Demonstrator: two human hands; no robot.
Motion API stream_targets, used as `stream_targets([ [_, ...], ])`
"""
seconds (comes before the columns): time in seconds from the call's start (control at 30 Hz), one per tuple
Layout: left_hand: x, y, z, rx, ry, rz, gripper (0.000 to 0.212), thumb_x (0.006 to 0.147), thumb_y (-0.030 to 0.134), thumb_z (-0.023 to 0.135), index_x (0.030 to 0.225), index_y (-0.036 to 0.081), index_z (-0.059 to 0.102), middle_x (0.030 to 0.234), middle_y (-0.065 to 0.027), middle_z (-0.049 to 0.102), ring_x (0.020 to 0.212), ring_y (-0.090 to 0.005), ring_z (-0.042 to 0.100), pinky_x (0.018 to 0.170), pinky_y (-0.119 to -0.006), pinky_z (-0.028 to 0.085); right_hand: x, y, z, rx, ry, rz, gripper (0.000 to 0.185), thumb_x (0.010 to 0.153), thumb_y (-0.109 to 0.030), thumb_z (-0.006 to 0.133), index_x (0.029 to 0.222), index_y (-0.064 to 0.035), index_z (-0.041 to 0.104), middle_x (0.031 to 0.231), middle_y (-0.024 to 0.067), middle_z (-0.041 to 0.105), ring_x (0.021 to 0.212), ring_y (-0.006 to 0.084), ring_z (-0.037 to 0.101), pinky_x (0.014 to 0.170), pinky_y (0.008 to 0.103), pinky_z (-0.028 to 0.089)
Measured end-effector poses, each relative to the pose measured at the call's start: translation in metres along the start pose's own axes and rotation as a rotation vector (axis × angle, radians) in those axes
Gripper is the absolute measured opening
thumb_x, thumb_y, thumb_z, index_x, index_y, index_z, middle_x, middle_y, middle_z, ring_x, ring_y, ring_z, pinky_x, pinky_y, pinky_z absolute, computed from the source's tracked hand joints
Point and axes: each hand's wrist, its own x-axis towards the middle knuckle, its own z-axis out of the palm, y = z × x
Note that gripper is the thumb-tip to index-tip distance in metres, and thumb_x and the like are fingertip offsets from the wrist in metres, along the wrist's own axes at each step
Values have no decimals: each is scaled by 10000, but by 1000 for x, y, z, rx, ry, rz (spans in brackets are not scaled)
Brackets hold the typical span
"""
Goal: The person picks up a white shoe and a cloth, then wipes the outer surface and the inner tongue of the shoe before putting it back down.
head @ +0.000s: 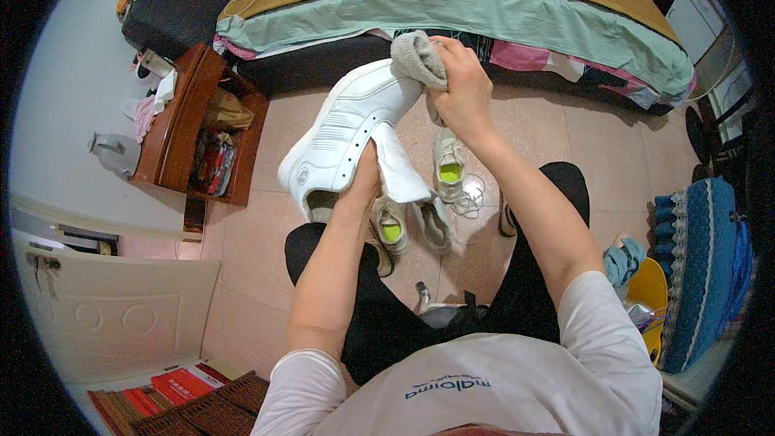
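Observation:
A white sneaker (345,127) without laces is raised in front of me, its toe pointing away. My left hand (366,163) is pushed inside the shoe and holds it up; the fingers are hidden within. My right hand (463,82) grips a grey cloth (418,60) and presses it on the toe end of the shoe. The white tongue (399,163) hangs out to the right. On the floor below lie a sneaker with a yellow-green insole (449,163), a second such sneaker (392,224) and another white shoe (435,227).
Loose laces (469,203) lie on the tiled floor (521,115). Ahead stands a bed (436,6) with a woven mat. A wooden cabinet (181,127) is at left, near a door (121,309). A yellow bucket (654,297) and a blue covered object (699,272) are at right.

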Motion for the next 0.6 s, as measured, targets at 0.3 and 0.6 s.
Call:
stream_targets([
  [0.3, -22, 67, 13, -593, -7, -59, 457, 1057, 336, 476, 1431, 73, 460, 1289, -87, 584, 1093, -183, 627, 889, -313, 549, -21, -47, 0, -164, 25, -470, 299, 777, -154, 633, 1054, -152, 745, 1235, 30, 649, 1129, 279, 559, 794, 397, 497],
  [0.6, -25, 98, -8, -549, -172, 97, 454, 1048, 289, 480, 1431, 47, 462, 1341, -93, 580, 1163, -187, 615, 959, -312, 536, -23, -29, 0, -84, 83, -557, 257, 744, -161, 658, 984, -162, 750, 1187, -36, 665, 1071, 226, 588, 741, 345, 499],
])
